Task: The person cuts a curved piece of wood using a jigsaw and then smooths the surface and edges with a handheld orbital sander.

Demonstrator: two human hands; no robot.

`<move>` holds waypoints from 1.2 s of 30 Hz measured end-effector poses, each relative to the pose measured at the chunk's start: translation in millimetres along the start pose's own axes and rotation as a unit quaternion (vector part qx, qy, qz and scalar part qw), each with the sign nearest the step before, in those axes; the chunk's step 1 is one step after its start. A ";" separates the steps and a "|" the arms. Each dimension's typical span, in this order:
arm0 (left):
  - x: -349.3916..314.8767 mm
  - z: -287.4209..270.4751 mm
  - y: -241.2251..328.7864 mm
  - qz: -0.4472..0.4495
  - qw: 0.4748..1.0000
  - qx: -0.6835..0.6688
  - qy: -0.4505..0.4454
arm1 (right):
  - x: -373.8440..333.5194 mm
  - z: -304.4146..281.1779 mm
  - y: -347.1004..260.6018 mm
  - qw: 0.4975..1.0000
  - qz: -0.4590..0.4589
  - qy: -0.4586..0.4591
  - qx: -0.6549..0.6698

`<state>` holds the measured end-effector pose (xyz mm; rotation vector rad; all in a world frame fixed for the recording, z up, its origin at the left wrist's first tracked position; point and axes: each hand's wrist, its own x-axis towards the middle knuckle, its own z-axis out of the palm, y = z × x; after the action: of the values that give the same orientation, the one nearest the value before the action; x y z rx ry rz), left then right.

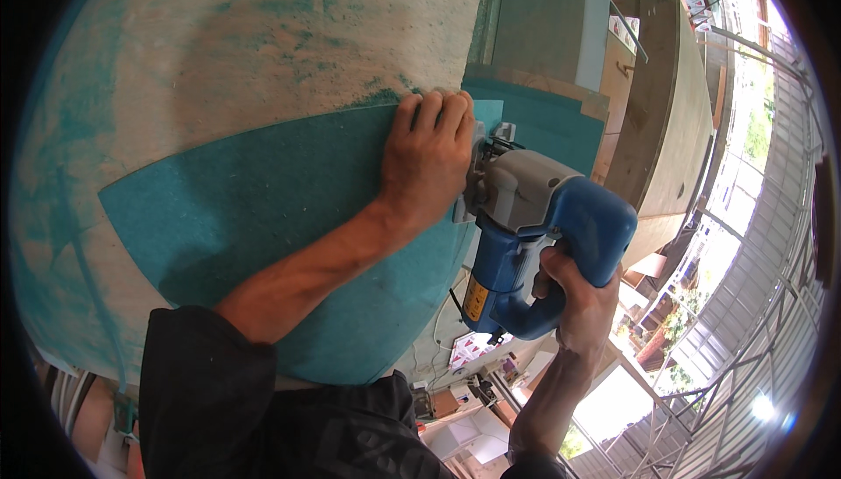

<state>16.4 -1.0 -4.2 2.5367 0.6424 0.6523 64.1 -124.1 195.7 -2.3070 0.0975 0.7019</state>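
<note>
your teal sheet (pixel 298 194) lies flat on the worn table (pixel 254 49), its far right corner poking past the table's right edge. your left hand (pixel 427 159) rests on that far right part, fingers side by side and bent at the far edge; the thumb is hidden, so you cannot tell from here whether it pinches or only presses. your right hand (pixel 583 304) is wrapped around the handle of the blue and grey power saw (pixel 591 216), whose base sits at the sheet's right edge, just beside your left hand.

the left and near right edges look shaped already; the stretch at the saw seems to be what is left, though the blade is out of sight. your right arm has open room over the drop near right; far right, another teal panel (pixel 552 133) sits close beyond the saw.
</note>
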 end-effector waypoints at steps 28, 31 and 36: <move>0.6 1.1 2.6 0.004 1.000 -0.001 -0.006 | 14.9 -0.3 -11.1 1.000 -0.017 -0.007 -0.017; -0.5 1.4 2.6 0.004 1.000 -0.004 -0.006 | 15.6 1.5 -12.9 1.000 -0.018 0.002 -0.020; 0.0 -0.6 3.0 0.002 1.000 -0.012 -0.010 | 18.0 1.9 -14.6 1.000 -0.022 0.002 -0.010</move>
<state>17.1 -3.3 -2.2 2.5193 0.6192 0.6316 82.3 -109.7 194.3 -2.3223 0.0425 0.6793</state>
